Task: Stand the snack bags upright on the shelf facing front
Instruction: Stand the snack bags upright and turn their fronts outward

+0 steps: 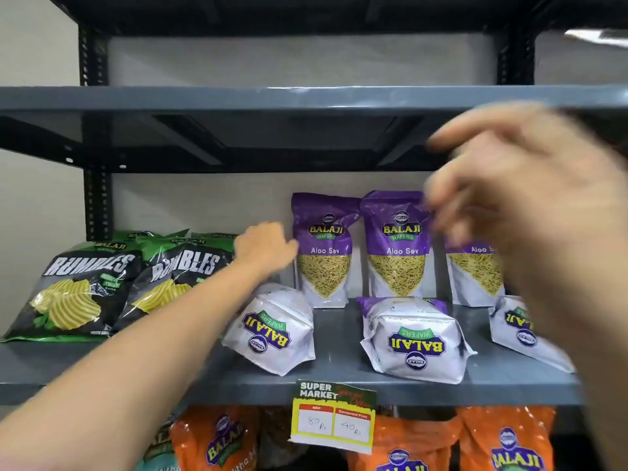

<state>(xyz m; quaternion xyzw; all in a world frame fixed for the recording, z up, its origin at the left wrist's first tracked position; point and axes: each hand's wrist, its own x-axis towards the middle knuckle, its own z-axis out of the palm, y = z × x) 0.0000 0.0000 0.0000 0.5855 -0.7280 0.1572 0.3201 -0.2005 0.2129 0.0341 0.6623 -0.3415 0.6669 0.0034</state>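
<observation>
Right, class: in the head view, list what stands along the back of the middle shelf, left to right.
Rumbles bags → left hand → first upright Aloo Sev bag → second upright Aloo Sev bag → third Aloo Sev bag, partly behind the blurred right hand.

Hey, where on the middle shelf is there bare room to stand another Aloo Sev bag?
Bare shelf lies between the two fallen bags, and along the front edge under the left forearm. Crowded: Rumbles bags left, upright Aloo Sev row behind.
</observation>
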